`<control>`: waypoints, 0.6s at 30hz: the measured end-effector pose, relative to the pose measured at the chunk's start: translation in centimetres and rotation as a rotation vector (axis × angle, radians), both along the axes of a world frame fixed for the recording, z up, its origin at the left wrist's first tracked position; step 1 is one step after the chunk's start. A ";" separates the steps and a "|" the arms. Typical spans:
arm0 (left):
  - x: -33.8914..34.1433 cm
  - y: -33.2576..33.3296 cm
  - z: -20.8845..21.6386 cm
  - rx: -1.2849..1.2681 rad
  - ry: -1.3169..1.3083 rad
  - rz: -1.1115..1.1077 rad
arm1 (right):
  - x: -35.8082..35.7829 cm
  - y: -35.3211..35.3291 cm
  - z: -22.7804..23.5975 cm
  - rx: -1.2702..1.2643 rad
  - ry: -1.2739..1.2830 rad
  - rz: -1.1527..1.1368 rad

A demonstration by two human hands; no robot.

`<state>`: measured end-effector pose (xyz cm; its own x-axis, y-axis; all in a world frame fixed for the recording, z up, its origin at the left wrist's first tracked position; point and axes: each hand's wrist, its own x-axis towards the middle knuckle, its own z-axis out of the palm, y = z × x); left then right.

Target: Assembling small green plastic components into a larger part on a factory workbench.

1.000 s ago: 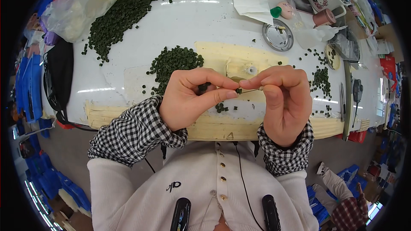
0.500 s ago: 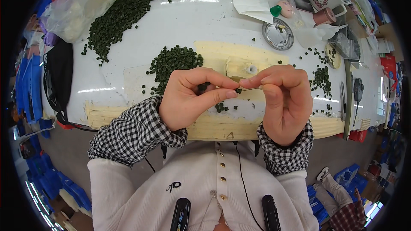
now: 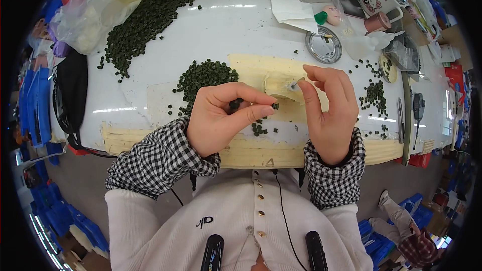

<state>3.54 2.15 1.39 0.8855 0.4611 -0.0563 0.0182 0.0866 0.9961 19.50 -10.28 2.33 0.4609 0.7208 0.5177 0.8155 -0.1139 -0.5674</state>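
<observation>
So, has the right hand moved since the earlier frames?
Yes: the right hand moved its fingertips forward, away from the table's near edge and the left hand.

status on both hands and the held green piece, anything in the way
Left hand pinching small dark green piece. Right hand near small white part, thumb and forefinger apart. Possible clutter: loose green pieces close by.

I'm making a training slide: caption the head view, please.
The left hand pinches a small green piece, the right hand open nearby, with green heaps on the white table.
</observation>
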 end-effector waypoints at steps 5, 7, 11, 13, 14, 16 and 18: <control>-0.4 0.1 -0.2 0.004 -0.010 0.039 | -2.1 -1.9 0.8 0.003 0.178 0.145; -0.3 0.1 -0.2 0.015 -0.022 0.033 | -2.7 -2.4 0.6 -0.008 0.311 0.243; -0.2 0.1 -0.3 0.030 -0.027 0.032 | -3.5 -2.4 -0.3 0.019 0.461 0.319; -0.3 0.1 -0.4 0.045 -0.038 0.027 | -3.6 -2.3 -0.5 0.033 0.501 0.330; -0.3 0.1 -0.5 0.053 -0.043 0.024 | -3.6 -2.3 -0.5 0.032 0.495 0.335; -0.3 0.0 -0.4 0.043 -0.051 0.029 | -3.4 -2.3 -0.6 0.027 0.481 0.344; -0.2 -0.1 -0.5 0.035 -0.055 0.032 | -3.0 -2.3 -0.6 0.010 0.415 0.354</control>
<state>3.31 2.05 0.90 0.8719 0.4897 0.0087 -0.0390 0.0517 0.9979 16.46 -12.58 1.75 0.3581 0.8650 0.3516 0.5107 0.1338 -0.8493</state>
